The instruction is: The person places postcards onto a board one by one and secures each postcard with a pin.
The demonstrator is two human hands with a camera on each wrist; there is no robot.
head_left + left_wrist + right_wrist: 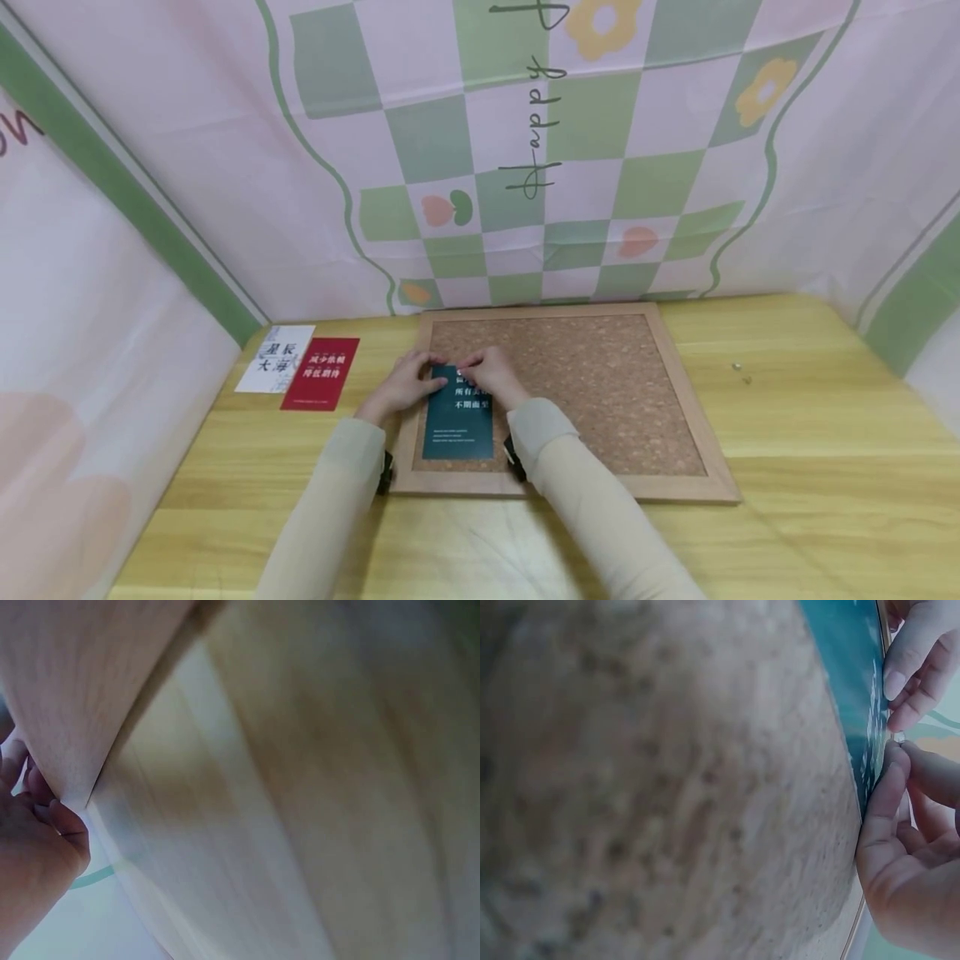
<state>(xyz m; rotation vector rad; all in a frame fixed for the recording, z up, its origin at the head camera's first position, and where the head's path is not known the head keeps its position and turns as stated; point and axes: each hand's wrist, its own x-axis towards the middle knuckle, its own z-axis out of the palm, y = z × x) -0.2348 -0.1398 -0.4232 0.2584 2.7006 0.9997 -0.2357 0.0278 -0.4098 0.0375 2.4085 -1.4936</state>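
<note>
A dark green card (457, 425) with white printed characters lies on the left part of a wood-framed cork board (600, 400). My left hand (408, 383) rests at the card's upper left corner, thumb on its face and index finger along the top edge. At the top edge, my right hand (491, 375) pinches a small clear push pin (898, 737) between thumb and finger. In the right wrist view both hands almost touch around the pin. Whether its point is in the cork is hidden. The left wrist view shows my curled left fingers beside the board's frame (90, 697).
Left of the board, a red card (322, 383) partly overlaps a white card (262, 375) on the wooden table (285, 467). Two tiny pins, one of them a shiny pin (737, 367), lie to the right. A patterned cloth (585, 192) hangs behind the board.
</note>
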